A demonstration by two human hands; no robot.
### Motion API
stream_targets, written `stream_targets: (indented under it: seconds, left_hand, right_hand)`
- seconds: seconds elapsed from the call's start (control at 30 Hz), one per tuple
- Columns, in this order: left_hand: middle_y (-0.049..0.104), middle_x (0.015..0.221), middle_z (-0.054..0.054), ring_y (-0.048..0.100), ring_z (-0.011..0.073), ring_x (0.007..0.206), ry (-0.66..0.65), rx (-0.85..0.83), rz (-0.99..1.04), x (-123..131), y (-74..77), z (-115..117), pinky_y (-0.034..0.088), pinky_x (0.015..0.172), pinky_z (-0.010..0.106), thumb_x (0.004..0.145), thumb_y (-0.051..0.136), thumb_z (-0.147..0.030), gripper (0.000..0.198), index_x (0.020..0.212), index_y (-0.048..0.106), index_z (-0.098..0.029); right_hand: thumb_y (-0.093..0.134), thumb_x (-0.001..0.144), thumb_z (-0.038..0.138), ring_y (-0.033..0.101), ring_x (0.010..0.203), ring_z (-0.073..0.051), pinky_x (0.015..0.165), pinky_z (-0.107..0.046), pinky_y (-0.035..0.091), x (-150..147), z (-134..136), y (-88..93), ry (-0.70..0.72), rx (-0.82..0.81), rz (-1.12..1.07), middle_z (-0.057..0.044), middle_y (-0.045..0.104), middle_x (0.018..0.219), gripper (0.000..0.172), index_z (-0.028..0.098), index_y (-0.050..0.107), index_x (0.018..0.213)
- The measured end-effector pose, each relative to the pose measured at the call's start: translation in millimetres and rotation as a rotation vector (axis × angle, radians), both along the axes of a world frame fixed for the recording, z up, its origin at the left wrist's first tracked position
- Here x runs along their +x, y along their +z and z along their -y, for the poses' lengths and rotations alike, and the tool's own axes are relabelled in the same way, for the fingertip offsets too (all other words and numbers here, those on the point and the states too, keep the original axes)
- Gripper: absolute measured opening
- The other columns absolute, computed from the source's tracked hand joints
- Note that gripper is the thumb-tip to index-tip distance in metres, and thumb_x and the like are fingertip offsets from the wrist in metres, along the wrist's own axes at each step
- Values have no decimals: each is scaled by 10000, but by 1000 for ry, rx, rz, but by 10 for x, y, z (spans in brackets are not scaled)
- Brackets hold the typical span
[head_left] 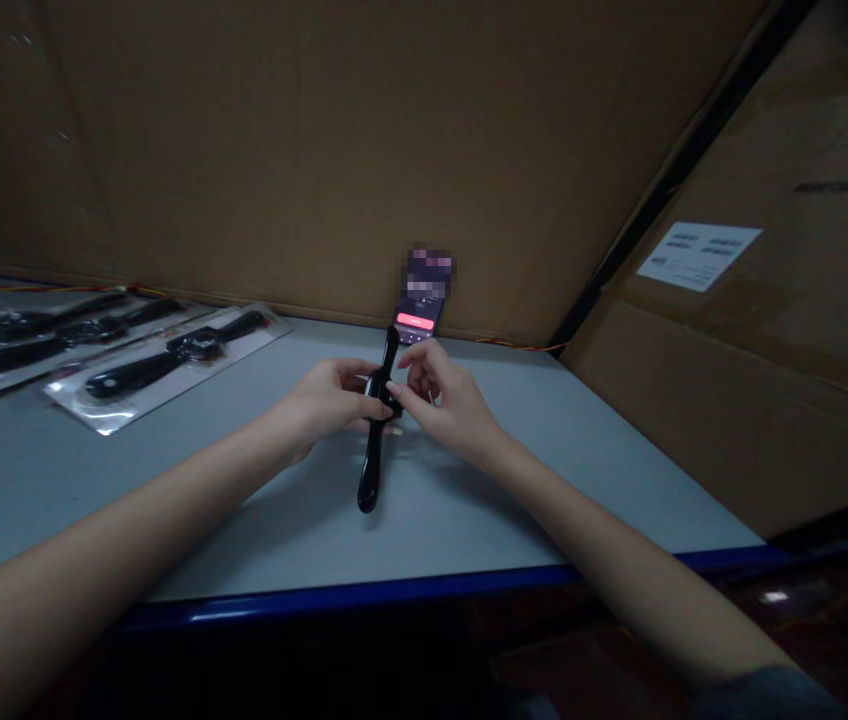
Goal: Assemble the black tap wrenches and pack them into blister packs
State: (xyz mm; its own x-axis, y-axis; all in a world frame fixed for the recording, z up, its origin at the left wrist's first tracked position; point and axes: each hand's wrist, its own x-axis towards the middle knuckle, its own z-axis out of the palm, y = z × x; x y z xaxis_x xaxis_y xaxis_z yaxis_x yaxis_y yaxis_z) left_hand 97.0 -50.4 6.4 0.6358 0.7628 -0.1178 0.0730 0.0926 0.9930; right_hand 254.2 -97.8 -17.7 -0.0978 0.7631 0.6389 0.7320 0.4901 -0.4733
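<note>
A glossy black tool with two long rounded arms and a wider middle is held above the tabletop; its exact kind is unclear. My left hand is closed around its middle, the thumb lying across the front. On the other side, my right hand has its fingers curled, with the thumb and a fingertip against the middle part. One arm of the tool points toward me, the other toward the phone. Fingers partly cover the middle, so details there cannot be made out.
Similar black tools in clear packs lie at the left. A lit phone leans against the cardboard at the back. Cardboard with a white label stands at the right. The grey table has a blue front edge.
</note>
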Motion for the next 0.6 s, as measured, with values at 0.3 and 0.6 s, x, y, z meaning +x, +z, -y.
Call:
stream_targets:
  seconds: [0.3,0.6]
  left_hand:
    - [658,842,51,644,123,626,25,31,-15,-17,52,-1,530,709,303,665,636,-17,373,1025,576,-93]
    - [658,855,60,637,116,581,43,49,-23,-10,63,-3,519,671,290,670,623,-7,369,1026,572,-87]
  right_hand:
    - [546,823,281,456,531,-82,511,-226,366,14,2,10,85,-109,-157,29,518,651,129,177,573,896]
    - [482,861,217,470,596,-97,572,-243,379,9,30,36,160,-151,-116,19,525,690,171,203,600,984]
